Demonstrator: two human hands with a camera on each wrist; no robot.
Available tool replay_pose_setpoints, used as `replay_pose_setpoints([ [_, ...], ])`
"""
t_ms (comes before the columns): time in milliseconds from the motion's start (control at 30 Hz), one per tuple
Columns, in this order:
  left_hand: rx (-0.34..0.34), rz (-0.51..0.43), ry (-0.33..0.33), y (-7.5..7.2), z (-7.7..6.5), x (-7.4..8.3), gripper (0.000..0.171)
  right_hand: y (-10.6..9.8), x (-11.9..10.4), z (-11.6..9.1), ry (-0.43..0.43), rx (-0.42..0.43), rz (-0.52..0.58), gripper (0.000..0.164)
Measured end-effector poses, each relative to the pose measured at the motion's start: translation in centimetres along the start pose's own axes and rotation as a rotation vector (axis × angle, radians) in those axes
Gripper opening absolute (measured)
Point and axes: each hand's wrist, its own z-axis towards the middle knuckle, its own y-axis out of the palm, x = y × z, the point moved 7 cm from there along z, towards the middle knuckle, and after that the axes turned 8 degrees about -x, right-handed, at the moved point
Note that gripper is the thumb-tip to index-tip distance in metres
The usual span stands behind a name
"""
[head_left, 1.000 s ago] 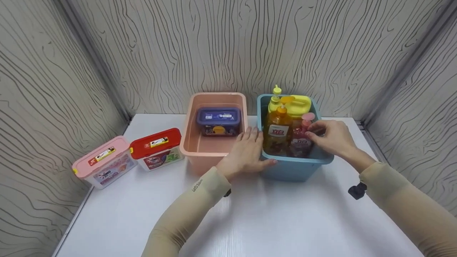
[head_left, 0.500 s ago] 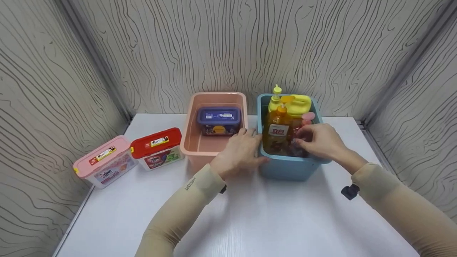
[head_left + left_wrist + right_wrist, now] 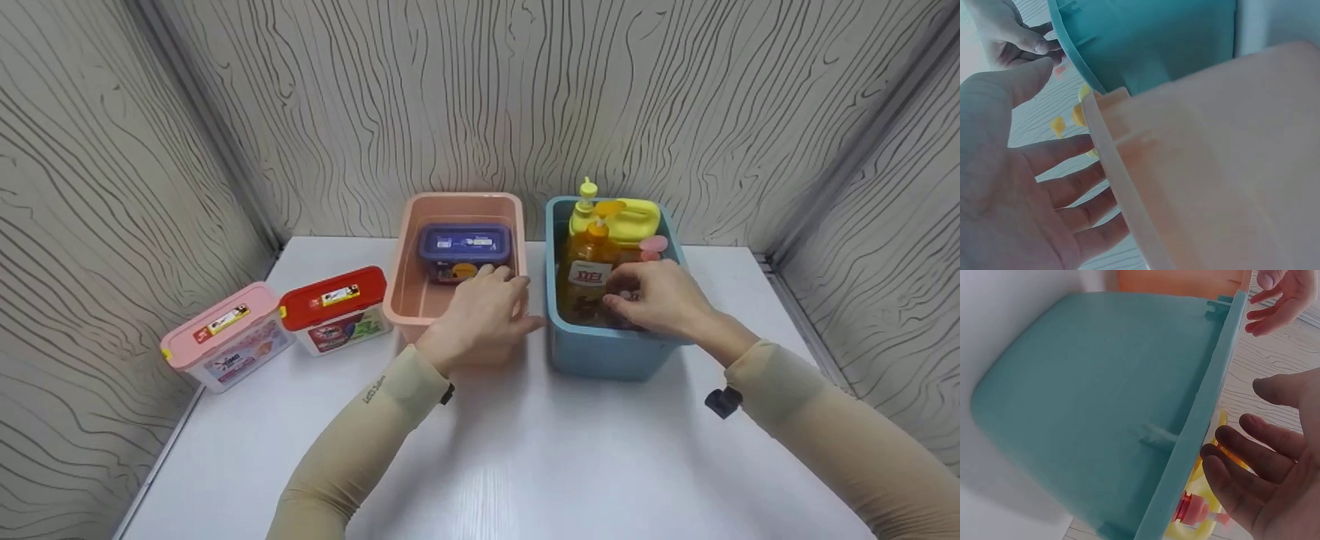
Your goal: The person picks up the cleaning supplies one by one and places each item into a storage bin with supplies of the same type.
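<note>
In the head view my left hand (image 3: 480, 311) is over the front right corner of the pink bin (image 3: 409, 292), fingers spread and relaxed. The left wrist view shows its fingertips at the rim, pinching nothing. A navy lidded box (image 3: 465, 241) stands inside that bin. My right hand (image 3: 664, 300) hovers over the front of the blue bin (image 3: 607, 356), its fingers loosely bent by an orange pump bottle (image 3: 589, 274). It hides most of a pink pump bottle, whose pump head (image 3: 654, 244) shows behind. At the back of the blue bin is a yellow jug (image 3: 637, 223).
Left of the pink bin, a white tub with a red lid (image 3: 336, 298) and another with a pink lid (image 3: 225, 324) stand on the white table (image 3: 480, 480). Wood-grain panels (image 3: 480, 97) enclose the back and sides. A narrow gap separates the two bins.
My left hand has moved left from the blue bin's edge to above the pink bin's corner. My right hand has shifted left and forward from the pink bottle's neck. Bins and tubs stay put.
</note>
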Motion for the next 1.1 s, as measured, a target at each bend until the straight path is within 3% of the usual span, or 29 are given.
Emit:
replay_pose_setpoints([
  [533,0.100,0.035,-0.020,-1.1,-1.4,-3.0,0.059,1.4,-3.2,1.1,-0.024,-0.085,-0.026,0.048],
  [800,0.202,0.042,-0.007,-2.3,-2.4,-4.7,0.050,1.7,-5.2,1.8,-0.083,-0.077,-0.048,0.049],
  [1100,0.250,0.028,-0.067,-3.3,-3.4,-7.0,0.053,3.2,-6.8,2.7,-0.017,-0.103,-0.077,0.075],
])
